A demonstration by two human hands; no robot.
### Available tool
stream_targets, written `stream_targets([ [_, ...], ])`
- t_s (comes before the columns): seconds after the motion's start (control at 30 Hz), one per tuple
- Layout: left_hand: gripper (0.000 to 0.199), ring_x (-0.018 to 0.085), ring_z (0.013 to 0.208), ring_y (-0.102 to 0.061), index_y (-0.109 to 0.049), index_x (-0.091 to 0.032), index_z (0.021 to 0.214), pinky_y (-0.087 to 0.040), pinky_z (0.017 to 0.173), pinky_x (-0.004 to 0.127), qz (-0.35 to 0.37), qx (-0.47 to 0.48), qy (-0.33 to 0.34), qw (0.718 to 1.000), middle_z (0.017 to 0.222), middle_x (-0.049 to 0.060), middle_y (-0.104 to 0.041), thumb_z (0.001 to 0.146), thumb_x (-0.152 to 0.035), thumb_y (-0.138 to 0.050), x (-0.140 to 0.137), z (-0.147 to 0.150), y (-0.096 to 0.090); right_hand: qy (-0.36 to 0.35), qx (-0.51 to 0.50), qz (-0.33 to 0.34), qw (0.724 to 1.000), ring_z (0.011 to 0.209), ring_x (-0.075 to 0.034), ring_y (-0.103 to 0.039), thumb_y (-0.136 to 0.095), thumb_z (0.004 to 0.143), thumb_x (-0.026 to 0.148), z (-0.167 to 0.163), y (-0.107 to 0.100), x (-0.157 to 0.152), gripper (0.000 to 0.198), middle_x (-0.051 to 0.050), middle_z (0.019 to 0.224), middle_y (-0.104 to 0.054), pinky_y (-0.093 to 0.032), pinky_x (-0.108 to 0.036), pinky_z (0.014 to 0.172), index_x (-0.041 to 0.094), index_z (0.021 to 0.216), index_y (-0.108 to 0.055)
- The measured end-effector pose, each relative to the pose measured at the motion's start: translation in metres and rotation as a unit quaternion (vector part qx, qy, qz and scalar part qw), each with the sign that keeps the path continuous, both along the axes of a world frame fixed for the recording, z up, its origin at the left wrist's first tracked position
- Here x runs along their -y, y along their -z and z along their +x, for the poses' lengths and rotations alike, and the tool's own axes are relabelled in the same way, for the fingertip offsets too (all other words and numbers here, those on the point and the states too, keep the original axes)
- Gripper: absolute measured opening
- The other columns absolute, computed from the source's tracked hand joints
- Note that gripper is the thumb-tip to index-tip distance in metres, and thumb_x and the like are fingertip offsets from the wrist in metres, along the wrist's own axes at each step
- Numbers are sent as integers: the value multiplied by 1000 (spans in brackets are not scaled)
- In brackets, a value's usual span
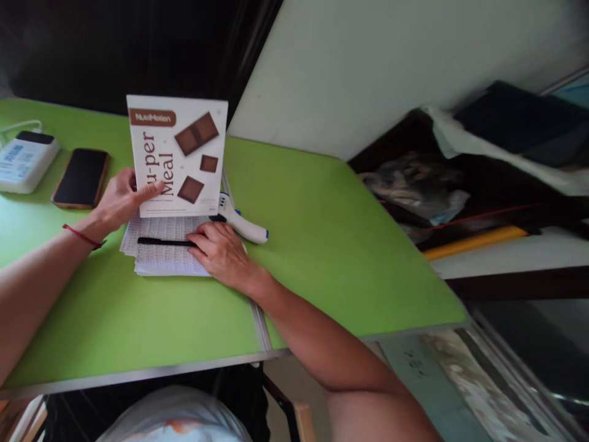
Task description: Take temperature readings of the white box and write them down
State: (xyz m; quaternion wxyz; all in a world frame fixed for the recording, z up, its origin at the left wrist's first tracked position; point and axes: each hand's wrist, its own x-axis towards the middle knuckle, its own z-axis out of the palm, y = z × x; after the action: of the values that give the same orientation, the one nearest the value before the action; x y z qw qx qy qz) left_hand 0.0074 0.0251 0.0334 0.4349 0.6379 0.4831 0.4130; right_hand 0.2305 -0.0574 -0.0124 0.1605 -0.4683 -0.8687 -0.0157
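Note:
My left hand [120, 195] holds a white box [184, 156] upright by its left edge, the thumb across its front. The box shows brown chocolate pieces and the words "NutriMotion" and "Meal". Just below it, my right hand [223, 253] rests on a stack of papers [168, 265] covered in fine print, its fingers closed on the right end of a black pen [161, 242]. Beyond those fingers lies a white and blue handheld thermometer [248, 229], partly hidden behind the box.
At the left of the green table [313, 258] lie a dark phone [83, 178] and a white device [25, 161] with a cable. A dark panel [115, 49] stands behind. To the right, a cluttered shelf [414, 184] holds plastic bags, beyond the table's edge.

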Motion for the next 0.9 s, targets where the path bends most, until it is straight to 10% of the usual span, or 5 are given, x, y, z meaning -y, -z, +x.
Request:
stream_targets([
  [0.23, 63, 36, 108, -66, -68, -14, 114, -54, 91, 49, 34, -45, 16, 998, 119, 14, -71, 76, -65, -68, 1, -2, 8, -23, -49, 19, 998, 87, -22, -61, -65, 86, 22, 15, -14, -5, 6, -8, 91, -68, -47, -38, 79, 18, 89, -69],
  [0.4, 67, 34, 113, -64, -64, -15, 122, -52, 95, 48, 18, -37, 29, 999, 126, 15, -68, 77, -64, -68, 0, -5, 11, 172, -72, 45, 981, 83, -24, -60, -71, 72, 20, 45, -12, -26, 18, -11, 90, -66, -51, -39, 73, 16, 89, -64],
  [0.5, 67, 34, 113, -65, -63, -16, 124, -52, 96, 48, 19, -40, 34, 998, 128, 15, -67, 78, -63, -68, 0, -6, 11, 226, -37, 1, 974, 82, -26, -61, -76, 70, 25, 53, -6, -33, 44, -17, 101, -65, -53, -39, 69, 14, 109, -62],
  [0.8, 66, 35, 111, -65, -65, -17, 121, -54, 94, 48, 32, -36, 36, 998, 125, 14, -68, 77, -65, -68, 0, -5, 11, 223, -64, -201, 952, 50, -12, -53, -73, 76, 30, 76, -20, -33, 15, -2, 65, -64, -41, -25, 50, 16, 77, -66],
  [0.9, 64, 37, 112, -64, -67, -20, 119, -53, 94, 51, 37, -40, 34, 998, 125, 12, -69, 76, -67, -68, -2, -6, 13, 299, -170, -155, 926, 57, -14, -58, -71, 74, 29, 75, -28, -35, 18, -4, 72, -67, -45, -27, 54, 16, 86, -67],
])
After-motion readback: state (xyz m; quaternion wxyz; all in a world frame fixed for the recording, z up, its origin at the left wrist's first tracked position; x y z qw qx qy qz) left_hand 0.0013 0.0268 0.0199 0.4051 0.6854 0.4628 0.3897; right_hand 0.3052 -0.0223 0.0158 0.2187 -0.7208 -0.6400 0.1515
